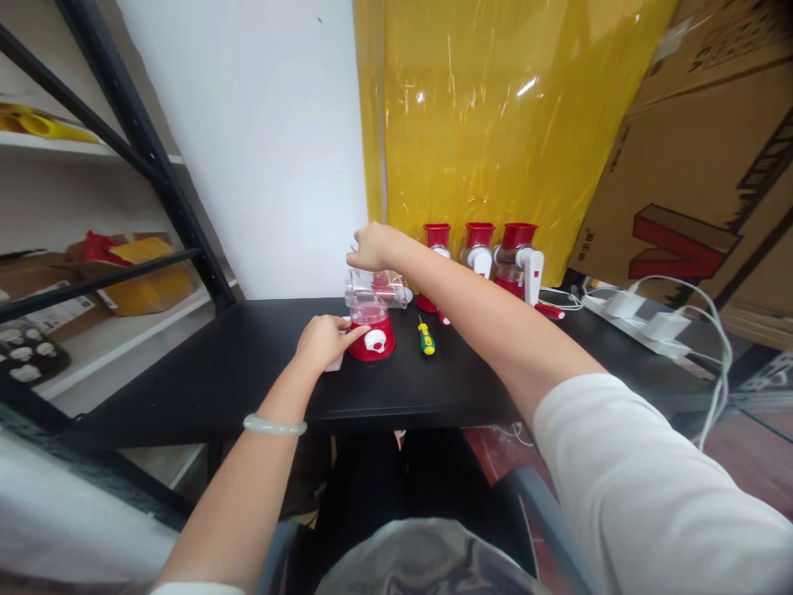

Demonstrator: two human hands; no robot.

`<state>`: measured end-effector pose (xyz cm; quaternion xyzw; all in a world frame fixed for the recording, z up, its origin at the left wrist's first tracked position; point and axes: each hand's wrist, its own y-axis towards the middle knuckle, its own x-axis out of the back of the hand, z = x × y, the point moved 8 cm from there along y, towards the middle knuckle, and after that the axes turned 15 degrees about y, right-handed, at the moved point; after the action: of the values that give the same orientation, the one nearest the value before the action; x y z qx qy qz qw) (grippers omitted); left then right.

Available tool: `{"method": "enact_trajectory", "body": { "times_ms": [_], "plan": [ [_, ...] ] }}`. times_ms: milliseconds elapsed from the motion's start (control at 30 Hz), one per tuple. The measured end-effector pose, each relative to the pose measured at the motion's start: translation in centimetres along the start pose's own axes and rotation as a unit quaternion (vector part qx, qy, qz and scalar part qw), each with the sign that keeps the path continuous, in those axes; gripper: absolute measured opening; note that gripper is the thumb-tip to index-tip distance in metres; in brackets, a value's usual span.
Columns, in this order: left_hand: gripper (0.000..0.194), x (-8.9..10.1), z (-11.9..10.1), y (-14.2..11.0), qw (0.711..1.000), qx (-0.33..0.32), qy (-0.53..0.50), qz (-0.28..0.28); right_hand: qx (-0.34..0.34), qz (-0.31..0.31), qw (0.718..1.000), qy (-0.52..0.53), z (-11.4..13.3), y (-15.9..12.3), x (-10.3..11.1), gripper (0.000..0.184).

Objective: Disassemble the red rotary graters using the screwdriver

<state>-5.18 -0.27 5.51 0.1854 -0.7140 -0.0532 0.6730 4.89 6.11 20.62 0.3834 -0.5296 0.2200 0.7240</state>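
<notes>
A rotary grater with a red base (382, 351) and a clear barrel (372, 291) stands on the black table. My left hand (323, 340) grips the left side of its base, with the thumb across the front near a white knob (375, 340). Above the barrel, my right hand (375, 246) is closed with the fingers curled down; a bit of something pale shows at its left edge, but what it holds is hidden. To the right of the base lies a screwdriver (426, 339) with a yellow and green handle.
Several similar graters with red hoppers (519, 235) stand at the back right, partly behind my right forearm. Further right lies a white power strip (638, 326) with plugged-in adapters and loose cables. A metal-framed shelf (145, 140) is on the left, and a large cardboard box (675, 182) on the right.
</notes>
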Motion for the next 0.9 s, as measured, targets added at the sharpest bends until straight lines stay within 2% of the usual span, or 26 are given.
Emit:
{"method": "enact_trajectory", "body": {
  "times_ms": [133, 267, 467, 700, 900],
  "plan": [
    [0.052, 0.0, -0.1, 0.0, 1.0, -0.018, 0.014, -0.004, -0.027, 0.015, 0.999, -0.038, -0.3, 0.9, -0.3, 0.05],
    [0.054, 0.0, -0.3, -0.1, 0.998, -0.042, 0.036, -0.009, -0.045, 0.062, 0.995, -0.056, -0.1, 2.2, -1.3, 0.051],
    [0.055, 0.1, -0.6, 0.0, 0.997, -0.052, 0.062, -0.016, -0.152, 0.104, 0.98, -0.081, -0.4, 2.6, -1.4, 0.049],
    [0.052, 0.5, -0.6, 0.0, 0.997, -0.062, 0.035, -0.013, -0.105, 0.123, 0.983, -0.082, 0.6, 1.3, -0.4, 0.057],
    [0.049, 0.5, -0.6, -0.1, 0.998, -0.055, 0.035, -0.007, -0.082, 0.125, 0.988, -0.038, 0.8, 0.2, 1.1, 0.057]
  ]
}}
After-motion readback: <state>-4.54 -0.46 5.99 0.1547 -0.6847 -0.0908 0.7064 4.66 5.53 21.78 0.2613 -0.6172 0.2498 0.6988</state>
